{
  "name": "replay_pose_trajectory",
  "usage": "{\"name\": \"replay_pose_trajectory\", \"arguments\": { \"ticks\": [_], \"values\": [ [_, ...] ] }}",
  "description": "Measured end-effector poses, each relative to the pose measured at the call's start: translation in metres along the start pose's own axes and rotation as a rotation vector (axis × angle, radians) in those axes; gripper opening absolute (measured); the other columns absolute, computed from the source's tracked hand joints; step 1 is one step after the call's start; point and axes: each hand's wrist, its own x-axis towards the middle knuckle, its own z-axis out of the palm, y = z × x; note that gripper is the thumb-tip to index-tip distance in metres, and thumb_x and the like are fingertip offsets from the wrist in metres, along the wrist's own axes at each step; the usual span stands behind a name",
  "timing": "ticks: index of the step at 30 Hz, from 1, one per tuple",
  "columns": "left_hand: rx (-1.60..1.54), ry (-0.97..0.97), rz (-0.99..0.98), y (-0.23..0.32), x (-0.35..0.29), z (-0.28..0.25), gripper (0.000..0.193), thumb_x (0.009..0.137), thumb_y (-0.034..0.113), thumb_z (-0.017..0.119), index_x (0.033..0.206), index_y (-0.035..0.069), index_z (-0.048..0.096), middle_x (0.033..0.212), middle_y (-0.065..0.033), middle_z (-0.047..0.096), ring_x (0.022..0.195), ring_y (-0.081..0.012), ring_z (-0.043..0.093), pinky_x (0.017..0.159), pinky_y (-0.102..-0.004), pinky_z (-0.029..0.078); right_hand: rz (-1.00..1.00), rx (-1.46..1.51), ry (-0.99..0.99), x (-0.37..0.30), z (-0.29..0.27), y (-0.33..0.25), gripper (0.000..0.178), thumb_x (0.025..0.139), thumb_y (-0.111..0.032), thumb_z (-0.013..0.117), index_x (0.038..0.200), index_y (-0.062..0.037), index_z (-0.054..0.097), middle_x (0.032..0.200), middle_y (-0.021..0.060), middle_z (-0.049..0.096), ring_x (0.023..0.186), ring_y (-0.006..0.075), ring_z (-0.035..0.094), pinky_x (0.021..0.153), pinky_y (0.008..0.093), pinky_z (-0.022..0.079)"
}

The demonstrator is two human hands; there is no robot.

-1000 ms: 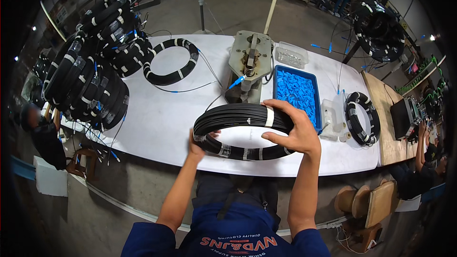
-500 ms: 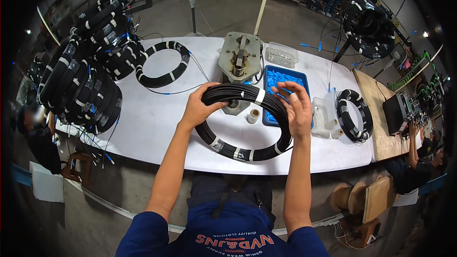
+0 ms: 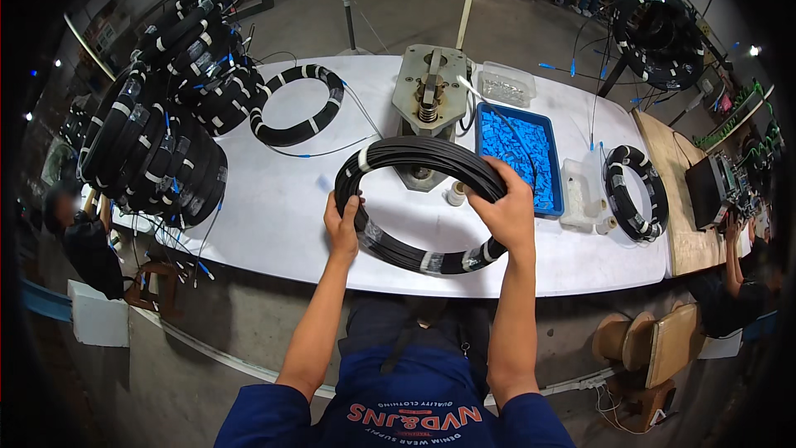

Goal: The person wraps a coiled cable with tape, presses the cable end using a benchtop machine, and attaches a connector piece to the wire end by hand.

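Note:
A thick coil of black cable [image 3: 424,152], bound with white and clear tape bands, is tilted up above the near edge of the white table. My left hand [image 3: 343,228] grips its left side, thumb on the inner edge. On the right side, my right hand [image 3: 507,209] is closed round the bundle, fingers over the top. A loose cable end with a white tip [image 3: 467,85] arcs over the blue tray toward the metal press. Behind the coil stands that press [image 3: 427,87], a grey plate with a spring. Part of its base is hidden by the coil.
The blue tray [image 3: 554,199] holds many small blue connectors. Clear plastic boxes [image 3: 578,187] and a thread spool [image 3: 455,193] are nearby. Single coils lie left [image 3: 265,129] and right [image 3: 615,191]; stacked coils [image 3: 157,149] crowd the left. Other people work at both sides.
The coil has turned, carrying a white band from upper right to upper left. My left hand shifted down its left side. My right hand, fingers raised before, has closed on the coil.

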Motion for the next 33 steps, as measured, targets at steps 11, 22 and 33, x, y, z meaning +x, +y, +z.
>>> {"name": "replay_pose_trajectory", "arguments": {
  "ticks": [11,22,33],
  "values": [
    [0.465,-0.564,0.128,0.149,0.051,0.035,0.075,0.07,0.027,0.082,0.132,0.005,0.047,0.127,-0.0108,0.057,0.12,-0.0221,0.053,0.105,-0.0405,0.038,-0.225,-0.437,-0.297,0.026,0.005,-0.044,0.049,0.068,-0.015,0.072,0.116,-0.0092,0.063,0.114,0.0093,0.066,0.106,0.0289,0.062,0.093,0.0386,0.048],
    [1.055,-0.863,0.276,0.161,0.063,0.131,0.044,0.066,0.018,0.076,0.106,0.006,0.064,0.08,-0.0158,0.069,0.076,-0.0341,0.067,0.072,-0.0402,0.052,-0.135,0.181,-0.191,0.042,-0.017,-0.012,0.045,0.1,-0.039,0.045,0.114,0.0,0.063,0.106,0.0147,0.063,0.09,0.0261,0.062,0.082,0.0324,0.048],
    [1.136,-0.769,0.211,0.147,0.072,0.138,0.035,0.068,0.013,0.071,0.1,0.003,0.061,0.086,-0.0193,0.067,0.083,-0.0375,0.065,0.074,-0.043,0.051,0.002,-0.264,-0.041,0.026,-0.032,0.008,0.051,0.101,-0.045,0.043,0.09,0.0012,0.062,0.067,0.0144,0.056,0.063,0.0287,0.056,0.063,0.0385,0.044]
  ]
}}
